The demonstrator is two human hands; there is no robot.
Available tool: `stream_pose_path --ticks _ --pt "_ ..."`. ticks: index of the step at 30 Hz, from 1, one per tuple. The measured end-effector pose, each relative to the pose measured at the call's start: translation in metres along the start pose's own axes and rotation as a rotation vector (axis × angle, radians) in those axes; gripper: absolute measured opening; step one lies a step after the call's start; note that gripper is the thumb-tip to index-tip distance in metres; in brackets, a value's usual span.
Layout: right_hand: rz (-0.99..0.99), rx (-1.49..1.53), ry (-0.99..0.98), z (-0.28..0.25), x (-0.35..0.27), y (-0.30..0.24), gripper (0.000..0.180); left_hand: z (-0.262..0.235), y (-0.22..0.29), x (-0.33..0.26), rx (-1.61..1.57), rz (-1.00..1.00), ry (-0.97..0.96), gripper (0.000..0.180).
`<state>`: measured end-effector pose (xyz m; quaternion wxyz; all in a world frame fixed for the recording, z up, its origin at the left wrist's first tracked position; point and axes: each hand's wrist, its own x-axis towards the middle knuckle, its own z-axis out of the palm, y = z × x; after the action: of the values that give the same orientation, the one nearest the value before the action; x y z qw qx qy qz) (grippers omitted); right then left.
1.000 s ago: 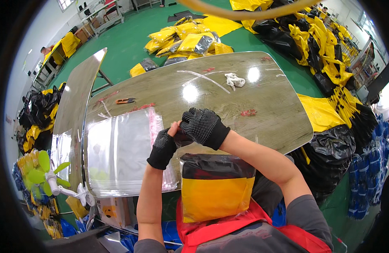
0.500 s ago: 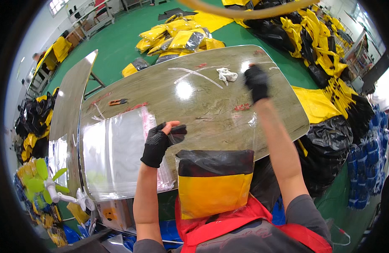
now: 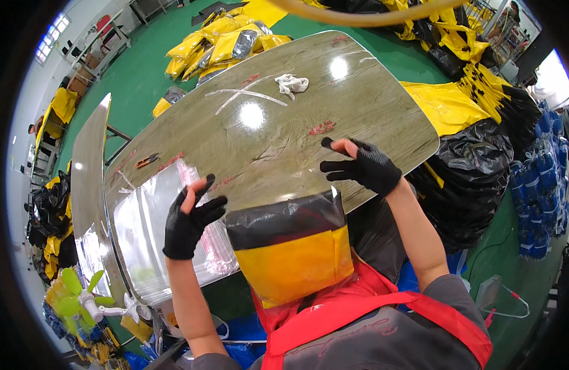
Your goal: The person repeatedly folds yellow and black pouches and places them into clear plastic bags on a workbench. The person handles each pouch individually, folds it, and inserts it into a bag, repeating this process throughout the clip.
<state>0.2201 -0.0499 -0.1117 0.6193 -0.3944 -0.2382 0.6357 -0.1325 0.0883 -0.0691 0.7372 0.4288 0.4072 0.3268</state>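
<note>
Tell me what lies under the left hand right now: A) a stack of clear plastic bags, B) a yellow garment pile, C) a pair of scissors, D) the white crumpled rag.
A: the left hand rests over the stack of clear plastic bags at the table's near-left edge; the white crumpled rag lies far across it.

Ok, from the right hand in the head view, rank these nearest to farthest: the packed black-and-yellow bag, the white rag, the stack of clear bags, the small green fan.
From the right hand:
1. Black-and-yellow bag, just below and left, at the table's near edge.
2. Stack of clear bags, left side of the table, under the left hand.
3. White rag, far side of the table; close to the stack's distance, hard to separate.
4. Green fan, lower left, off the table.
</note>
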Motion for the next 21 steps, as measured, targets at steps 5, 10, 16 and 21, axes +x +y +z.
stream_pose_path --ticks 5,10,16,21 --pt "-0.431 -1.266 -0.363 -0.01 -0.068 0.021 0.047 -0.045 -0.027 -0.048 0.627 0.151 -0.399 0.023" --pt "-0.118 -1.628 -0.347 -0.007 -0.098 -0.044 0.034 -0.032 -0.017 -0.05 1.784 0.608 -0.136 0.034" --pt "-0.791 -1.53 -0.262 0.027 -0.058 0.054 0.055 0.082 -0.056 -0.005 1.345 0.866 0.031 0.057" --pt "-0.201 -1.821 0.219 -0.038 -0.092 -0.004 0.043 -0.032 -0.145 -0.034 0.158 -0.056 -0.121 0.057"
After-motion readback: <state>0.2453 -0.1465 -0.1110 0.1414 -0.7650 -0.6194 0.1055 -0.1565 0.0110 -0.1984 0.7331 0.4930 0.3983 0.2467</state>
